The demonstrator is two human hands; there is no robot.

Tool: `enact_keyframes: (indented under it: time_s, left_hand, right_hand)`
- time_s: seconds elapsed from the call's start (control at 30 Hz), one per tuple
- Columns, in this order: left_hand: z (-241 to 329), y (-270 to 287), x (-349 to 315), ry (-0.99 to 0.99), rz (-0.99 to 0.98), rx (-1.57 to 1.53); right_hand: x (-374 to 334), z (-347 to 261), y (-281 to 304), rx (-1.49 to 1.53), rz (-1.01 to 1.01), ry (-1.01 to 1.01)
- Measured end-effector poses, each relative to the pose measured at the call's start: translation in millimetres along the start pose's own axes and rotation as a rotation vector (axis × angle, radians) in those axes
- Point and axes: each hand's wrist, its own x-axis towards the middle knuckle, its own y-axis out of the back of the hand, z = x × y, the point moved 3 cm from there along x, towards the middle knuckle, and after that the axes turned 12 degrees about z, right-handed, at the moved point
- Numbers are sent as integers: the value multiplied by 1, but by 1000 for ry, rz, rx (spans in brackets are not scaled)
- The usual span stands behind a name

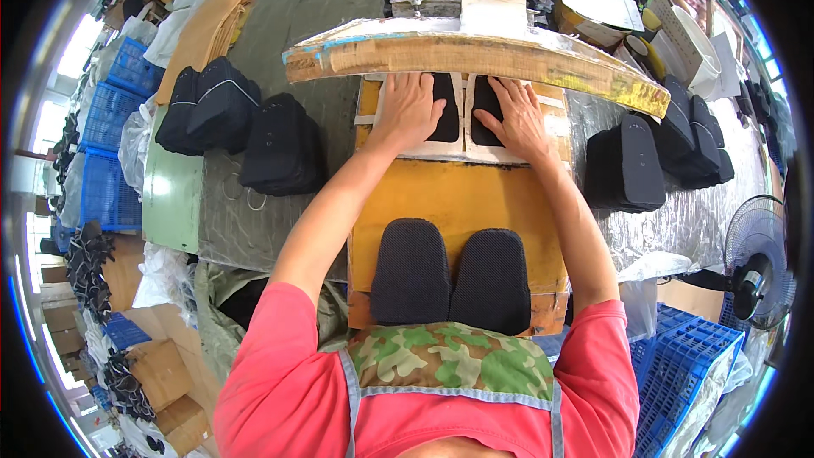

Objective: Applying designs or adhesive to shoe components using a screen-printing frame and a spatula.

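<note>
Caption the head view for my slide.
Left hand and right hand at black pads, two more lying near the apron.

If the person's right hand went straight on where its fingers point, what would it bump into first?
Probably the thick wooden board, whose near edge lies just beyond the right hand in the picture. Depth is unclear, though: the board may sit higher, letting the fingers pass underneath.

A grey worktable [297, 8] spreads around my fingers [414, 85]. To their far left I see stacked blue crates [110, 191] and bright windows [80, 44], with cardboard boxes [159, 371] nearer my body; to their right, closer to me too, is a round fan [753, 276].
</note>
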Motion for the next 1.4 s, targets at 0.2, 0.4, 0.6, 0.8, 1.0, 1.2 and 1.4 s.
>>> enact_keyframes:
  time_s: [0.2, 0.4, 0.6, 0.8, 1.0, 1.2, 1.4]
  left_hand:
    - [-3, -11, -3, -129, 218, -86]
    - [2, -13, -2, -146, 170, -58]
    - [-12, -14, -9, -107, 212, -135]
    - [-11, -21, -10, -83, 182, -25]
    - [-7, -8, -11, -106, 310, -145]
    - [-10, -1, -13, -13, 314, -104]
    - [-35, 36, -36, 236, 524, -479]
  right_hand:
    - [7, -21, -2, -109, -37, 2]
    - [5, -15, 2, -113, -62, 79]
    - [10, -14, -1, -71, -81, 81]
    - [9, -8, -2, -11, -9, 77]
    - [-4, -9, -2, -96, 66, 19]
    - [-7, -9, 3, 23, 97, -103]
    - [-12, -9, 5, 13, 155, -100]
